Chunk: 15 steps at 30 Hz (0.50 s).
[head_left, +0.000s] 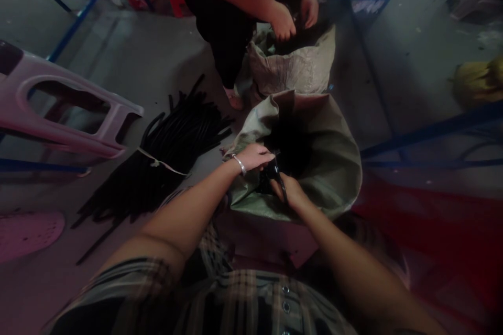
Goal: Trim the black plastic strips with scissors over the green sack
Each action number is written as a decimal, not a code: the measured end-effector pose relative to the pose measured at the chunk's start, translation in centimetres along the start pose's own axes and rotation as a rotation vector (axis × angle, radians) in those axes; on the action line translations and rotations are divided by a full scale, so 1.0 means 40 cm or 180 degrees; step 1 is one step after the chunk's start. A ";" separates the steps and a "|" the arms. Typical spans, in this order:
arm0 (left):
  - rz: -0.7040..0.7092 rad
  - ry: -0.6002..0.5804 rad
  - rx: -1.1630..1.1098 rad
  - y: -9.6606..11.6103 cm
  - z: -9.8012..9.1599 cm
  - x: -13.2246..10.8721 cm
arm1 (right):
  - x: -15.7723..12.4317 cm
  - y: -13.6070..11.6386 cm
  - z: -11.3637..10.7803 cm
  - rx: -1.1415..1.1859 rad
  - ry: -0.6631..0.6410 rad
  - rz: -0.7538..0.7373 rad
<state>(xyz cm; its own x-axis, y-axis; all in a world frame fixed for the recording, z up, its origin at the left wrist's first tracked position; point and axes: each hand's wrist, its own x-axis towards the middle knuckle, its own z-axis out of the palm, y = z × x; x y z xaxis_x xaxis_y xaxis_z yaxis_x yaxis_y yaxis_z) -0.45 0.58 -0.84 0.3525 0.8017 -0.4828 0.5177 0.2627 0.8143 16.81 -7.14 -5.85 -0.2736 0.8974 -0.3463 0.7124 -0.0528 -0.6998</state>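
On my feed, the wearer's left hand [253, 157], with a metal bangle [239, 164] at the wrist, curves palm-down at the mouth of a green woven sack [334, 167]; I cannot tell whether it grips anything. The right hand [286, 191] is closed around black tubing [275, 174], which sits inside the sack's opening. A tied bundle of black tubing [173, 141] lies on the concrete floor [129, 52] just beside the sack. Beyond, a co-worker's hands [294, 15] reach into a paler sack [291, 68] holding dark material. A pink plastic stool [58, 104] lies on its side at left. Faint marks on the paler sack are too blurred for me to read.
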 end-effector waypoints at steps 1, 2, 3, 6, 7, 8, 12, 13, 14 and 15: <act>0.0010 0.0005 0.0053 0.000 0.000 0.000 | -0.001 0.002 0.001 -0.0005 0.0012 -0.0035; 0.0018 0.0004 0.0089 -0.001 0.001 0.000 | -0.001 0.004 0.002 -0.0010 0.0026 -0.0056; 0.0028 -0.0002 0.0116 -0.001 0.001 0.000 | -0.002 0.005 0.004 -0.0017 0.0051 -0.0063; 0.0077 0.0011 0.0257 -0.002 0.001 0.001 | -0.004 0.004 0.007 0.0023 0.0149 -0.0046; 0.0098 0.0043 0.0345 -0.001 0.000 0.000 | -0.004 0.003 0.008 0.0069 0.0189 -0.0021; 0.0123 0.0092 0.0447 0.000 -0.001 0.000 | -0.004 0.001 0.008 0.0122 0.0235 0.0006; 0.0229 0.0222 0.0620 0.005 -0.005 -0.003 | -0.003 -0.003 0.006 0.0334 0.0389 0.0121; 0.0228 0.0194 0.0558 0.006 -0.006 -0.003 | -0.002 -0.003 0.006 0.0369 0.0414 0.0145; 0.0203 0.0159 0.0475 0.006 -0.007 -0.004 | -0.001 -0.001 0.006 0.0399 0.0428 0.0160; 0.0164 0.0122 0.0399 0.006 -0.007 -0.004 | 0.000 0.001 0.007 0.0423 0.0442 0.0167</act>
<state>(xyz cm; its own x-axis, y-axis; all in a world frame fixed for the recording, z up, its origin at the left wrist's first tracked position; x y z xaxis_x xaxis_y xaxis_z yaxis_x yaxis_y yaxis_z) -0.60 0.67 -0.46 0.3523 0.8328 -0.4269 0.5938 0.1536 0.7898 16.65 -7.26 -6.06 -0.1399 0.9432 -0.3014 0.6293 -0.1503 -0.7625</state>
